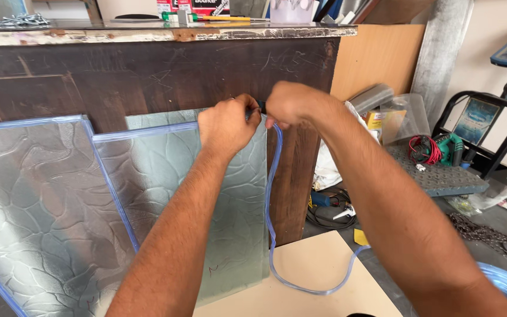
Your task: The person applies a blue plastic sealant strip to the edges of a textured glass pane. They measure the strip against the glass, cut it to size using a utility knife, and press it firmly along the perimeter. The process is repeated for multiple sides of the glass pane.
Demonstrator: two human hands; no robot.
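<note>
Patterned glass panes are leaning against the dark wooden worktop (pixel 148 64). The front pane (pixel 206 194) is already wearing clear blue edge tubing (pixel 274 194) along its top; the right side is waiting. At twelve o'clock, the left hand (pixel 227 124) is gripping the corner, the right hand (pixel 289 104) is pinching the tubing there, slack trailing toward five o'clock.
</note>
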